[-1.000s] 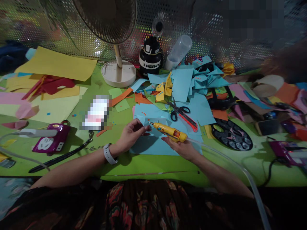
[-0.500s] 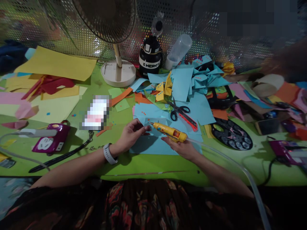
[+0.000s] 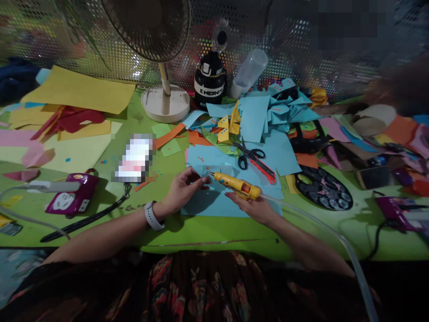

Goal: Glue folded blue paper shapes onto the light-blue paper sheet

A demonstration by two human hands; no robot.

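My right hand (image 3: 253,208) is wrapped round a yellow pen-shaped glue gun (image 3: 236,184), its metal tip pointing left. A pale, see-through cord runs from its back end to the lower right. With thumb and fingers pinched together, my left hand (image 3: 184,188) is closed on a light blue paper piece (image 3: 219,169), close to the glue gun's tip; the fingers partly hide the grip. Under both hands lie blue paper sheets (image 3: 214,205). Just beyond the glue gun are black-handled scissors (image 3: 250,154) and a red cutter (image 3: 263,170).
A white fan (image 3: 166,105), a black bottle (image 3: 210,82) and a clear bottle (image 3: 251,71) stand at the back. Blue paper scraps (image 3: 254,118) are heaped at centre right. To the left are a blurred phone (image 3: 136,156) and purple power box (image 3: 72,192); a black palette (image 3: 325,188) lies right.
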